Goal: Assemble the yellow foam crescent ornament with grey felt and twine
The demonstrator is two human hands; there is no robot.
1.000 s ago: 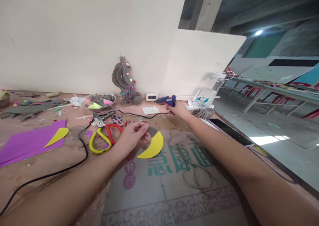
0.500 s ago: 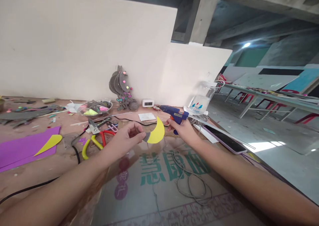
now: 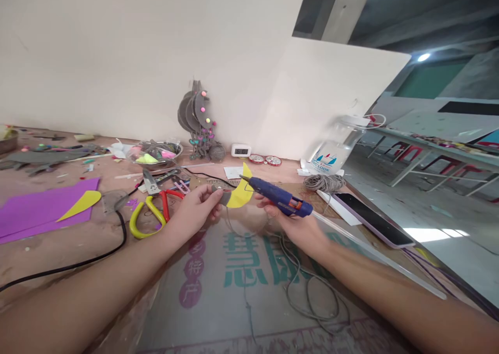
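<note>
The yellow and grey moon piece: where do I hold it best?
By its grey end, probably, pinched from the left, as the left hand does. The piece looks thin and flat, so a pinch suits it. The blue glue gun points in from the right at the yellow part, so hands are safer away from there.

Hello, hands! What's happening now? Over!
Left hand: pinching grey-and-yellow crescent. Right hand: gripping blue glue gun, nozzle by crescent. Loose grey cord nearby.

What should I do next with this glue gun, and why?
Perhaps line up the glue gun with the yellow crescent: your left hand pinches its grey end, and your right hand aims the nozzle its way; contact is unclear.
</note>
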